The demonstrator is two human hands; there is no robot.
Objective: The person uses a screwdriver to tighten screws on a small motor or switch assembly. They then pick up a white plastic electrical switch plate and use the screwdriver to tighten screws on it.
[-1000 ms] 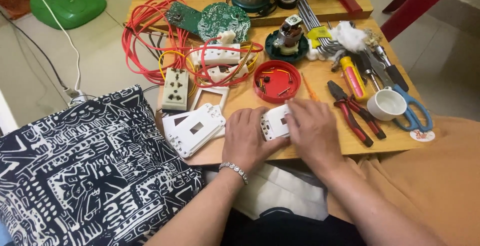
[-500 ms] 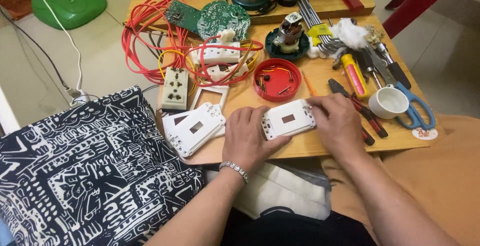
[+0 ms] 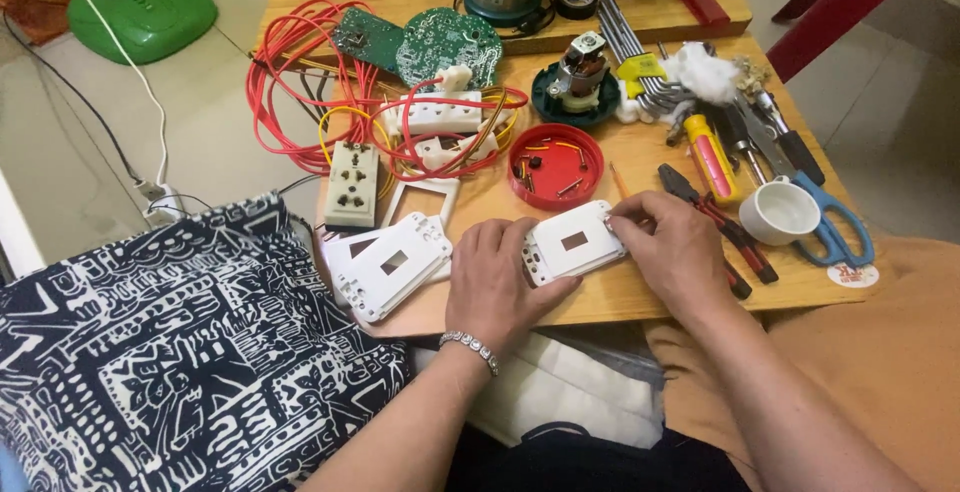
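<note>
White switch plate [image 3: 572,243], worktop [image 3: 640,297] near edge: left hand [image 3: 497,282] pins it flat; right hand [image 3: 672,249] fingertips pinch its right end, steadying.

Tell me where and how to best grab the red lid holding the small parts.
Probably best to pinch the red lid by its raised rim at the near edge, coming from above. It lies flat and open side up with loose small parts inside, so a level grip on the rim should keep them from spilling.
</note>
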